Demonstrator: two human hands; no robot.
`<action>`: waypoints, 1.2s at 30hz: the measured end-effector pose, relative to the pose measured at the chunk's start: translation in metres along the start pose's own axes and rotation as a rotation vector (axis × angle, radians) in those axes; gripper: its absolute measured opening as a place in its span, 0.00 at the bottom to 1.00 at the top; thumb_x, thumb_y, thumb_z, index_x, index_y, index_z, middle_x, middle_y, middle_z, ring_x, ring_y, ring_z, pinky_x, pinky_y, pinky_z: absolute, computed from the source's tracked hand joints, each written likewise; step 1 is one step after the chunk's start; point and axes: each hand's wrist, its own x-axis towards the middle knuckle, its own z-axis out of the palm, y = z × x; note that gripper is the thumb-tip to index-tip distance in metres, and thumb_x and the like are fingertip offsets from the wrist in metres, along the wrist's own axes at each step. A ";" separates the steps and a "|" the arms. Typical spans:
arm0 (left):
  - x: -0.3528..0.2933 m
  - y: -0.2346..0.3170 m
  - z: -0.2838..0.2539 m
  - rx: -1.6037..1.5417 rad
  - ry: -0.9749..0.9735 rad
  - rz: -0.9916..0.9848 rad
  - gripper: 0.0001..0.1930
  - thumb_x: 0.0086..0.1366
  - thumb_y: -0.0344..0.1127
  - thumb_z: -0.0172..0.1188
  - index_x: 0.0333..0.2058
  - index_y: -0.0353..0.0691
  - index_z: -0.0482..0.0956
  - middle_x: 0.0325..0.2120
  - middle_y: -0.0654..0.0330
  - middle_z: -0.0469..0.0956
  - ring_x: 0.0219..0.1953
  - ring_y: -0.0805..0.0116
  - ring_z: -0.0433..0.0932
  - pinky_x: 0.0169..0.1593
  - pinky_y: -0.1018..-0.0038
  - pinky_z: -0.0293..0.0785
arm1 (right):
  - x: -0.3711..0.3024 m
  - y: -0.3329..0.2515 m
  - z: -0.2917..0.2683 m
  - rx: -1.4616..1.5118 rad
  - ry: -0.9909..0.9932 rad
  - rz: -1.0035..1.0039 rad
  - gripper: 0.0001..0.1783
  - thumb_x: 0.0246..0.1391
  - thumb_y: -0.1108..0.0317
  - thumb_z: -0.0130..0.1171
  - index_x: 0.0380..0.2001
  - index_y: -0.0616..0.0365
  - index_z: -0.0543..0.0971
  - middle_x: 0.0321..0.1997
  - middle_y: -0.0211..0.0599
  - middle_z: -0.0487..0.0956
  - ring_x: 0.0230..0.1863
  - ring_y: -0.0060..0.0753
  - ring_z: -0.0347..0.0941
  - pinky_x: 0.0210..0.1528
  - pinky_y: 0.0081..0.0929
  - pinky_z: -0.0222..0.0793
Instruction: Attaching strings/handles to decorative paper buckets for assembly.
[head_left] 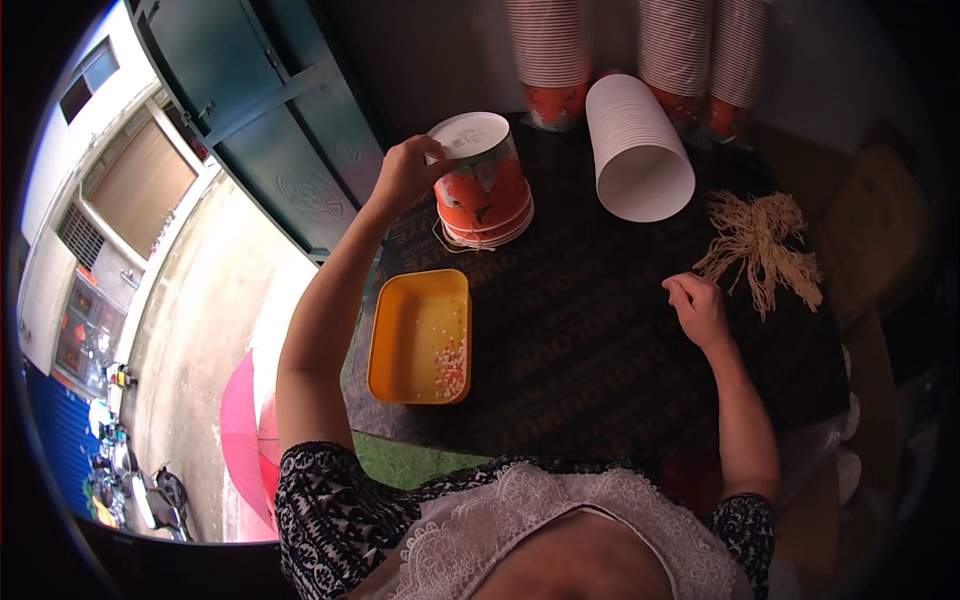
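Observation:
Upside down on the dark table stands an orange-and-white paper cup (484,200), with its pale base facing up. A thin cord loops around its lower rim and trails onto the table. My left hand (408,172) has its fingers curled against the upper left edge of this cup. Over the right part of the table, my right hand (697,305) is closed, thumb against the curled fingers. Anything inside that hand is hidden. Just beyond it lies a bundle of beige cords (765,248), tied at the middle.
A yellow tray (390,380) with small white and red beads sits near left. A white stack of nested cups (640,150) lies toward the back, its mouth facing me. Taller cup stacks (548,50) stand behind. Left are a green metal door (290,160) and a street.

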 end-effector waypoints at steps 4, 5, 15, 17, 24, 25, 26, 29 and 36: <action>-0.002 0.005 0.002 0.018 -0.012 -0.031 0.15 0.50 0.38 0.71 0.31 0.34 0.80 0.30 0.50 0.80 0.32 0.55 0.80 0.38 0.66 0.75 | 0.000 0.001 0.000 -0.001 0.010 -0.008 0.07 0.57 0.75 0.52 0.32 0.67 0.78 0.26 0.42 0.79 0.25 0.33 0.75 0.27 0.26 0.69; -0.002 0.005 0.002 0.016 -0.010 -0.033 0.14 0.50 0.38 0.70 0.30 0.34 0.80 0.30 0.50 0.80 0.32 0.54 0.80 0.38 0.66 0.75 | 0.000 0.001 0.000 0.000 0.010 -0.008 0.07 0.57 0.74 0.52 0.32 0.67 0.78 0.26 0.42 0.79 0.24 0.33 0.75 0.27 0.26 0.69; -0.007 0.011 0.006 0.030 -0.019 -0.091 0.14 0.50 0.38 0.70 0.30 0.33 0.80 0.29 0.47 0.81 0.34 0.50 0.81 0.40 0.65 0.76 | 0.000 0.000 0.001 0.006 0.000 0.001 0.07 0.57 0.74 0.52 0.32 0.67 0.78 0.25 0.41 0.78 0.24 0.32 0.74 0.27 0.26 0.68; -0.007 0.011 0.006 0.027 -0.018 -0.087 0.15 0.51 0.38 0.70 0.31 0.33 0.80 0.29 0.47 0.81 0.34 0.50 0.81 0.40 0.65 0.76 | 0.000 0.000 0.001 0.006 -0.002 -0.001 0.07 0.57 0.74 0.52 0.32 0.67 0.78 0.25 0.41 0.78 0.24 0.31 0.74 0.27 0.26 0.68; -0.009 0.008 0.010 0.017 -0.032 -0.118 0.15 0.51 0.39 0.70 0.31 0.34 0.80 0.28 0.48 0.81 0.32 0.52 0.81 0.38 0.65 0.76 | -0.001 -0.001 0.001 0.004 -0.010 0.001 0.07 0.57 0.75 0.52 0.32 0.67 0.78 0.26 0.41 0.78 0.23 0.31 0.74 0.26 0.26 0.68; -0.010 0.007 0.011 0.042 -0.026 -0.120 0.15 0.51 0.39 0.70 0.31 0.34 0.80 0.27 0.48 0.81 0.31 0.52 0.81 0.38 0.64 0.76 | -0.001 -0.001 0.001 0.005 -0.011 0.002 0.07 0.57 0.75 0.52 0.32 0.67 0.78 0.26 0.41 0.78 0.23 0.31 0.74 0.26 0.26 0.68; -0.011 0.006 0.013 0.066 -0.020 -0.121 0.14 0.51 0.39 0.70 0.31 0.35 0.80 0.26 0.49 0.81 0.30 0.52 0.81 0.37 0.64 0.76 | -0.001 -0.001 0.001 0.002 -0.012 -0.002 0.07 0.57 0.75 0.52 0.32 0.67 0.78 0.26 0.41 0.78 0.23 0.32 0.74 0.26 0.26 0.68; -0.013 0.004 0.019 0.072 0.054 -0.066 0.14 0.51 0.39 0.69 0.31 0.36 0.80 0.26 0.49 0.81 0.31 0.52 0.80 0.38 0.63 0.76 | 0.000 -0.002 0.002 0.001 -0.013 -0.009 0.07 0.57 0.75 0.52 0.32 0.67 0.78 0.26 0.42 0.78 0.24 0.32 0.74 0.26 0.26 0.68; -0.014 0.009 0.030 0.108 0.117 -0.031 0.13 0.51 0.38 0.69 0.31 0.36 0.78 0.27 0.50 0.81 0.36 0.52 0.80 0.40 0.62 0.76 | -0.002 -0.004 0.004 0.011 -0.020 -0.001 0.08 0.58 0.74 0.52 0.31 0.66 0.78 0.21 0.35 0.75 0.22 0.24 0.71 0.25 0.23 0.64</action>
